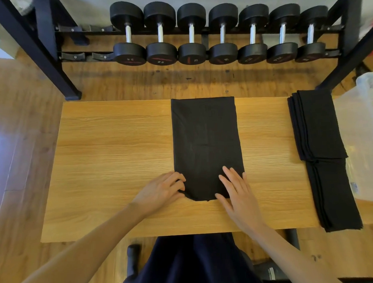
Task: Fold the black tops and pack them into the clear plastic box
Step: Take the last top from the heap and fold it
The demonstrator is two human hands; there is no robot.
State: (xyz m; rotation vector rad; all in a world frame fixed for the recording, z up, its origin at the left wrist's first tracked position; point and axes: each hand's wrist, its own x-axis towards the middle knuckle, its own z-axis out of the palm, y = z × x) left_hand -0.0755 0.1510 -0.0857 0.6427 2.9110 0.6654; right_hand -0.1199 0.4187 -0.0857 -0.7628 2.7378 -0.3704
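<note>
Resting at the near left corner of the long black folded top (pixel 205 145), the left hand (pixel 162 192) has its fingers curled onto the cloth edge. This top lies in the middle of the light wooden table (pixel 110 156), folded into a narrow strip. The right hand (pixel 239 194) lies flat on its near right corner, fingers straight and spread. I judge the fabric soft, light and limp; the near corners look best for lifting. Further right, a stack of folded black tops (pixel 321 149) lies by the clear plastic box (pixel 363 135). Behind stands a rack of black dumbbells (pixel 220 32) on the wooden floor (pixel 18 126).
</note>
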